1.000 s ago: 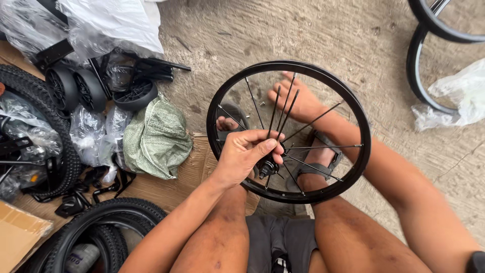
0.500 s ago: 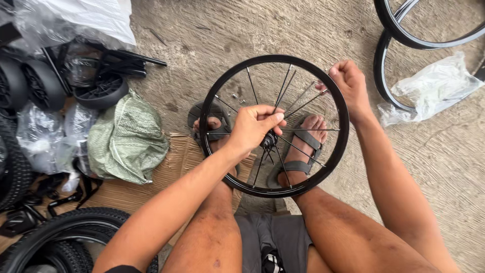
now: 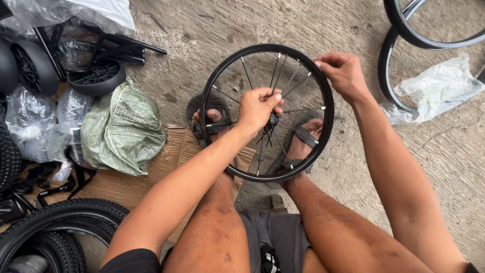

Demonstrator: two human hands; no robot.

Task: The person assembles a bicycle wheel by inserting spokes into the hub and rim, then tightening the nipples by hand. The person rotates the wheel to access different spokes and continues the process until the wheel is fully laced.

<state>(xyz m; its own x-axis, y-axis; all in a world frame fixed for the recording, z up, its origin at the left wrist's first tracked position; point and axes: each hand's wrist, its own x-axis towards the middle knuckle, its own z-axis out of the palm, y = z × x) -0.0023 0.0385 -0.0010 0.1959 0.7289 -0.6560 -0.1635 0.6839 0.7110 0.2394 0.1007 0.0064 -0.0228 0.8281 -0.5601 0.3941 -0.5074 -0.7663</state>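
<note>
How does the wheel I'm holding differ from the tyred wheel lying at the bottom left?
The spoked wheel is a bare black rim with thin spokes and no tyre; the tyred wheel wears a knobby black tyre. The spoked wheel is held up over the feet, left hand at its hub, right hand on its rim, while the tyred wheel lies untouched on the ground, partly out of frame. Both are black and round.
</note>
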